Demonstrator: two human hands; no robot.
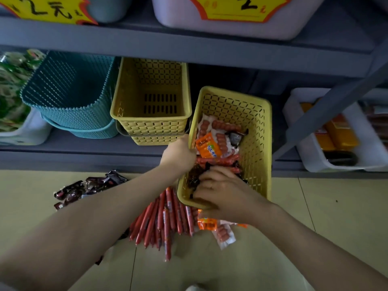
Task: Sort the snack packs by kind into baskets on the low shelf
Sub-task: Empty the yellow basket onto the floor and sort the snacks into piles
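Gripping the yellow basket (255,131) rim, left hand (178,153); right hand (220,191) fingers half-buried, clutching dark packs (194,175)

Tilted yellow basket (255,131) of mixed snack packs (218,139)

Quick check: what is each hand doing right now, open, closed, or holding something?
Left hand: grips the left rim of the tilted yellow plastic basket.
Right hand: fingers curled on dark snack packs inside that basket.
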